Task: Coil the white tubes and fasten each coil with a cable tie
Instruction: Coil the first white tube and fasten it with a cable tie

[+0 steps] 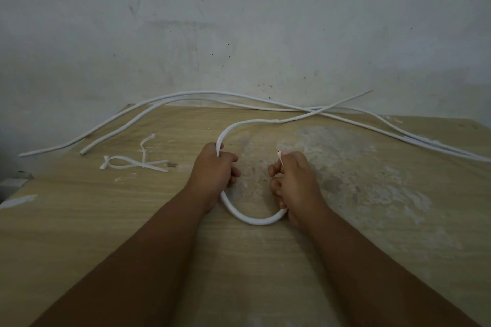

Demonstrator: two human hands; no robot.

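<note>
One white tube (254,220) bends in a U between my hands on the wooden table (79,220). My left hand (212,170) is closed around it; from there the tube arcs up and right toward the wall. My right hand (292,180) grips the tube's near end, whose tip shows above my thumb. Two more long white tubes (164,95) lie along the table's far edge, crossing at the right. Several white cable ties (132,163) lie loose to the left of my left hand.
A scuffed grey wall (239,21) rises right behind the table. The tabletop has a worn pale patch (345,162) at the right. The table's left edge (16,202) runs diagonally at the far left.
</note>
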